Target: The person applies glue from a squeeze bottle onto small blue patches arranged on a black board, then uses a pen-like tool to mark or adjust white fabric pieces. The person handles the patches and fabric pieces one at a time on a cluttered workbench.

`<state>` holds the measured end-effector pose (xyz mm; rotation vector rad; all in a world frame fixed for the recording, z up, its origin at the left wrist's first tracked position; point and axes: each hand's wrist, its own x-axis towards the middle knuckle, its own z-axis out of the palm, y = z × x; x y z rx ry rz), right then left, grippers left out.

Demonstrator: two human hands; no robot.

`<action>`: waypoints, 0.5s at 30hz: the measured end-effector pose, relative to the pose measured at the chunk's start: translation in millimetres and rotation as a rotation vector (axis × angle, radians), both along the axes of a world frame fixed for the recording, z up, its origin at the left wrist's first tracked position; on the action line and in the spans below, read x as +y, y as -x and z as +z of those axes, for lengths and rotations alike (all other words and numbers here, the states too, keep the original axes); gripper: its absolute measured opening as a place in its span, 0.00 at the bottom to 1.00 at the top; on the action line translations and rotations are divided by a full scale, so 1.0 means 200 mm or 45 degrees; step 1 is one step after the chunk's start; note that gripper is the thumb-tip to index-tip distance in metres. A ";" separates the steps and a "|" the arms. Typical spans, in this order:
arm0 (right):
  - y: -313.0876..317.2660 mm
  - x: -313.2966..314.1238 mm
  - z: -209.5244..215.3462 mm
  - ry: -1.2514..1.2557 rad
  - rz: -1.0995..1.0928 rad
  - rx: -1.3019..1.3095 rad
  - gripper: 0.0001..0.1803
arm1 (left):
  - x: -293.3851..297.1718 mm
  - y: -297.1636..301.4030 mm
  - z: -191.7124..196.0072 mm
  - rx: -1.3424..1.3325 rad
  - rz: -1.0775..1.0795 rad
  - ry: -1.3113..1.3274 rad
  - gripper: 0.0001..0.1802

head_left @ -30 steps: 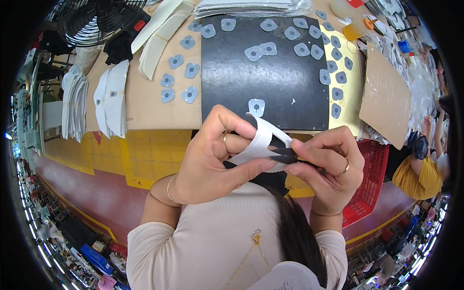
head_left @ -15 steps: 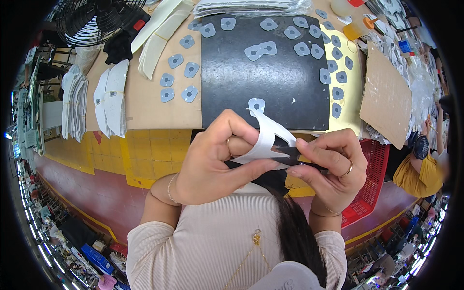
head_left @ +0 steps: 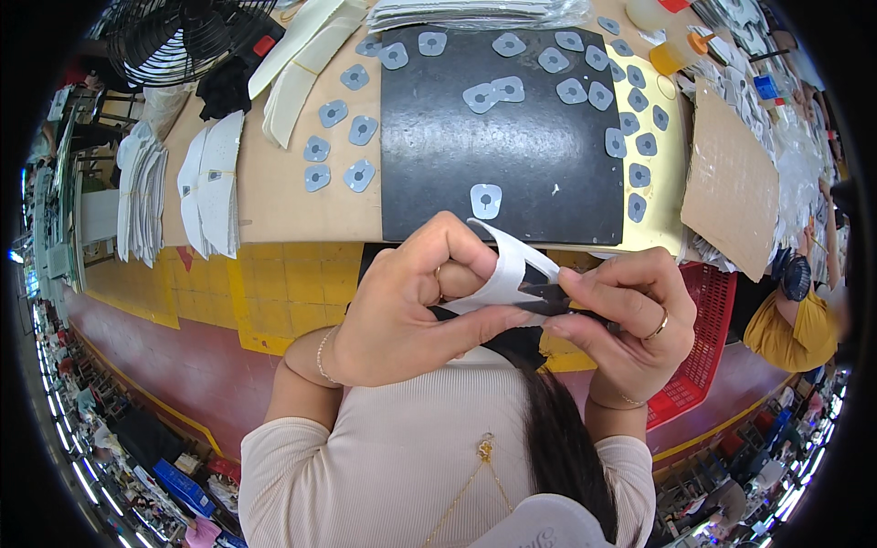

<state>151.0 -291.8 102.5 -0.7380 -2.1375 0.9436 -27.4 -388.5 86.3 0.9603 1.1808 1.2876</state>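
My left hand point(head_left: 416, 301) and my right hand point(head_left: 626, 315) meet close under the camera, in front of the table edge. Between them they pinch a curved white shoe piece point(head_left: 504, 269) with a black strip point(head_left: 548, 297) against it. The left hand's fingers curl around the white piece; the right thumb and forefinger press on the black strip. Just beyond the hands, one grey patch with a dark dot point(head_left: 485, 200) lies on the black mat point(head_left: 502, 137).
Many grey patches point(head_left: 333, 114) ring the mat on the tan table. Stacks of white cut pieces point(head_left: 208, 183) lie left, a cardboard sheet point(head_left: 731, 183) right, a fan point(head_left: 174, 36) far left. A red basket point(head_left: 703, 347) stands beside me, another person point(head_left: 790, 310) beyond it.
The white piece has been bent further over between my hands and my right fingers have shifted slightly along the black strip. The table is unchanged.
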 end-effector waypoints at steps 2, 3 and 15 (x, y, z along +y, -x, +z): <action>0.00 -0.02 0.00 0.030 -0.032 -0.022 0.21 | 0.00 0.01 0.00 0.052 -0.024 -0.014 0.20; 0.00 -0.02 0.00 0.018 -0.031 -0.014 0.21 | 0.00 0.01 0.00 0.079 -0.034 -0.021 0.20; -0.02 0.01 -0.05 -0.100 0.017 0.117 0.16 | -0.01 0.00 -0.02 0.058 -0.062 0.040 0.19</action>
